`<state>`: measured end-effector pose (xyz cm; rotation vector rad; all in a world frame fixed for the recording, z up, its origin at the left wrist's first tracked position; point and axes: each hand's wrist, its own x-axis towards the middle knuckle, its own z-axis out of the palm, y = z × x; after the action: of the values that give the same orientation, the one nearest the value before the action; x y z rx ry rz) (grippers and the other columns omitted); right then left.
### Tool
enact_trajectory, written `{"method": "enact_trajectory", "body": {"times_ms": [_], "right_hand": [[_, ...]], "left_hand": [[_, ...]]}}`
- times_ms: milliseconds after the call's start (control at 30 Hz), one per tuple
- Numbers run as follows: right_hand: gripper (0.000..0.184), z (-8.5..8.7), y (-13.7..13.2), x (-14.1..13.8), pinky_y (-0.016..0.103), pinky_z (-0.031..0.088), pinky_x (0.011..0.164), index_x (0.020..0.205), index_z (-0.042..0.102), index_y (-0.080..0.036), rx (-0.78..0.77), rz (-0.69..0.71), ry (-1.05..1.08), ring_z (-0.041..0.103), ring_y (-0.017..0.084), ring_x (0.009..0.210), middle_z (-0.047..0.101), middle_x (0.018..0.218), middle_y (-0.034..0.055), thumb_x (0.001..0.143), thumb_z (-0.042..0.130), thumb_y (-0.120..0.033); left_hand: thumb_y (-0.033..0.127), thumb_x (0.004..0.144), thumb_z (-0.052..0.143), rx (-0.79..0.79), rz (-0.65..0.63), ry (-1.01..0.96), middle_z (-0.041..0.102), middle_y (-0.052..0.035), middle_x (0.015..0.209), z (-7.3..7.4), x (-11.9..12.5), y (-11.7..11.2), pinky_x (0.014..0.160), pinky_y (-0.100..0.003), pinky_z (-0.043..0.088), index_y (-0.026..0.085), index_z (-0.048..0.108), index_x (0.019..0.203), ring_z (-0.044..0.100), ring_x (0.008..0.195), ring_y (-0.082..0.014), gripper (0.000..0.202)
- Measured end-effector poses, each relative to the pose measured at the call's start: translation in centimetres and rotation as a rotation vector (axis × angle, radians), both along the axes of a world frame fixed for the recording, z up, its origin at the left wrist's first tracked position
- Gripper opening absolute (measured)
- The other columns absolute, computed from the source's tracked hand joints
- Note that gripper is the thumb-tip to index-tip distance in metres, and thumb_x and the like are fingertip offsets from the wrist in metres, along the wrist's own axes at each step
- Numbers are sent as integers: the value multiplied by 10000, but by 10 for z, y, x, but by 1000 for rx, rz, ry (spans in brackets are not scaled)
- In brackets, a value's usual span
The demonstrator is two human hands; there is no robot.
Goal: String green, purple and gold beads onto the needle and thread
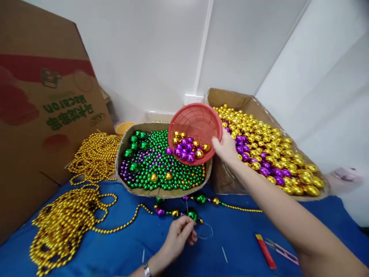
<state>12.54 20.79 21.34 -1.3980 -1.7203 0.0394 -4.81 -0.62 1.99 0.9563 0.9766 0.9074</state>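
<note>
My right hand (227,148) grips the rim of a red plastic basket (198,119), tilted over a low cardboard tray (135,190). Gold and purple ball beads (188,149) lie in the basket's low side. The tray holds mostly small green beads (161,161), with some purple, gold and larger green balls. My left hand (180,232), near the front, pinches a thin clear thread (206,232) beside a partly strung line of mixed beads (184,211) on the blue cloth.
A cardboard box (227,181) of large gold and purple balls (268,150) stands at the right. Heaps of gold bead strings (66,223) lie at the left beside a big printed carton (43,115). A red cutter (265,251) and scissors (281,251) lie front right.
</note>
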Motion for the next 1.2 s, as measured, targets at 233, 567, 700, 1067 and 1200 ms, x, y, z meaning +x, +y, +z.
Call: {"method": "enact_trajectory", "body": {"times_ms": [233, 567, 700, 1067, 1200], "right_hand": [[611, -15, -3, -48, 415, 527, 893, 1432, 370, -172, 81, -20, -299, 514, 292, 1181, 477, 1355, 148, 825, 442, -173], [624, 4, -4, -44, 381, 571, 816, 1481, 308, -225, 155, -1, -484, 482, 293, 1227, 370, 1475, 96, 872, 435, -169], [612, 30, -7, -19, 379, 550, 867, 1475, 314, -213, 244, -79, -453, 461, 278, 1250, 392, 1466, 83, 875, 427, -176], [634, 97, -12, 163, 320, 563, 692, 1505, 216, -267, 463, -613, -756, 571, 275, 1119, 431, 1438, 127, 906, 399, -164], [642, 82, 10, 186, 333, 552, 633, 1510, 157, -320, 378, -635, -976, 654, 232, 891, 419, 1447, 164, 931, 342, -114]], "left_hand": [[638, 753, 591, 10, 90, 25, 632, -37, 642, 5, -7, 9, 494, -226, 453, 138, 577, 821, 606, 552, -148, 504], [592, 803, 566, 51, 109, 43, 641, -44, 677, 13, -23, 18, 548, -239, 471, 135, 579, 864, 615, 593, -149, 462], [584, 797, 582, 45, 106, 28, 637, -41, 674, 11, -24, 20, 536, -242, 468, 137, 583, 874, 617, 595, -156, 453], [614, 716, 655, -10, 100, 15, 632, -43, 644, -7, -8, 23, 480, -233, 436, 134, 611, 844, 598, 566, -164, 499], [643, 686, 660, -7, 105, 24, 620, -36, 608, -8, 9, 16, 446, -223, 412, 140, 611, 807, 578, 516, -153, 520]]}}
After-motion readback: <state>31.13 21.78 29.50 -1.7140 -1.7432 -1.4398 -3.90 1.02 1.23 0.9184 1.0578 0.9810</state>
